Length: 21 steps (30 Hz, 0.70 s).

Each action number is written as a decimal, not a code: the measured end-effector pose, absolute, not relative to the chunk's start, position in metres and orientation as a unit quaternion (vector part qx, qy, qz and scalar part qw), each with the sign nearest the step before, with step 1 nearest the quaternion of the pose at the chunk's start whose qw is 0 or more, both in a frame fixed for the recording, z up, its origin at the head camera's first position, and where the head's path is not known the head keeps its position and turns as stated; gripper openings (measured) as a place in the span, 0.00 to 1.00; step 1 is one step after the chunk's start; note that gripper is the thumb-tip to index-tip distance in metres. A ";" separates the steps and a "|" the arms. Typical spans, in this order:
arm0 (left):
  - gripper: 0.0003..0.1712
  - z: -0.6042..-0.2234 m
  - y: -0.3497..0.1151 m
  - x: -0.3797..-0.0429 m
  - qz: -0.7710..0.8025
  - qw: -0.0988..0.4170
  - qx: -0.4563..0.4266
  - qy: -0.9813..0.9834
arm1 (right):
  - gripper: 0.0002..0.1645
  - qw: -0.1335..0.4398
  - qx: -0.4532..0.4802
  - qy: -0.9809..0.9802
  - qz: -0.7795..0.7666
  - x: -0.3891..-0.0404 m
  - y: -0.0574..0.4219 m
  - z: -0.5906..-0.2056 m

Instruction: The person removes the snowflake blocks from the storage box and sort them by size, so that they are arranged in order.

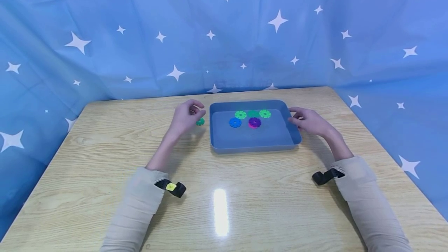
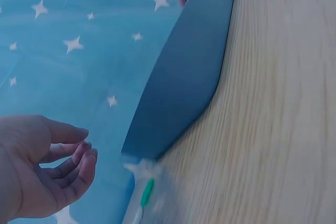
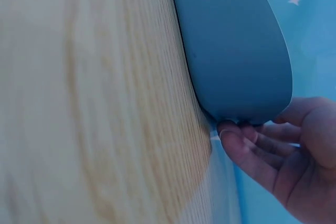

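Note:
My left hand [image 1: 183,118] hovers just left of a blue-grey tray [image 1: 253,140], fingers loosely curled with nothing between them. Below its fingertips a green notched disc [image 1: 200,122] lies on the table, seen edge-on in the left wrist view. At the tray's right end, my right hand [image 1: 311,121] holds the rim, its fingers against the outer wall and the thumb partly hidden in the right wrist view [image 3: 283,156]. Inside the tray are light green discs [image 1: 240,115], a darker green disc [image 1: 253,114], a blue disc [image 1: 235,122] and a purple disc [image 1: 255,122] overlapping a pink one [image 1: 252,126].
The tray stands towards the back of a wooden table [image 1: 266,193]. Behind the table's far edge hangs a blue cloth [image 1: 224,61] with white stars. Each forearm carries a black wrist camera [image 1: 178,189] over a light sleeve.

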State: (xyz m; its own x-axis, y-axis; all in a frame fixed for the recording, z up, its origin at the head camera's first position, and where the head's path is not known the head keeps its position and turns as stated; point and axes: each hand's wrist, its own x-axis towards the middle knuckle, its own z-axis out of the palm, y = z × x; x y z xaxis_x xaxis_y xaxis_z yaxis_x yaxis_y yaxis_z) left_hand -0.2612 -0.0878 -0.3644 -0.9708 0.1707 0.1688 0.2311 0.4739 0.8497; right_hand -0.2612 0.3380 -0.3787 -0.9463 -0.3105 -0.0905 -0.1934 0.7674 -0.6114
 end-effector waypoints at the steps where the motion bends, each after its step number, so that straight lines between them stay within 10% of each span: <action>1: 0.11 -0.363 -0.082 -0.260 -0.502 0.028 -0.123 -0.856 | 0.35 0.094 -0.134 0.935 -0.313 -0.261 0.338 -0.379; 21: 0.13 -0.376 0.017 -0.266 -0.460 -0.064 -0.203 -0.862 | 0.35 0.098 -0.135 0.933 -0.320 -0.264 0.340 -0.381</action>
State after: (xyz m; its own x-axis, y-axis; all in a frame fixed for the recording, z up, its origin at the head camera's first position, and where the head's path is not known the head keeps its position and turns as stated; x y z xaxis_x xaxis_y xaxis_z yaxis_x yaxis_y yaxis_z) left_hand -0.2663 0.0170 -0.3757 -0.9092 0.4091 0.0772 0.2921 0.4947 0.8185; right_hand -0.2635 0.3400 -0.3809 -0.9439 -0.3157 -0.0967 -0.1898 0.7585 -0.6234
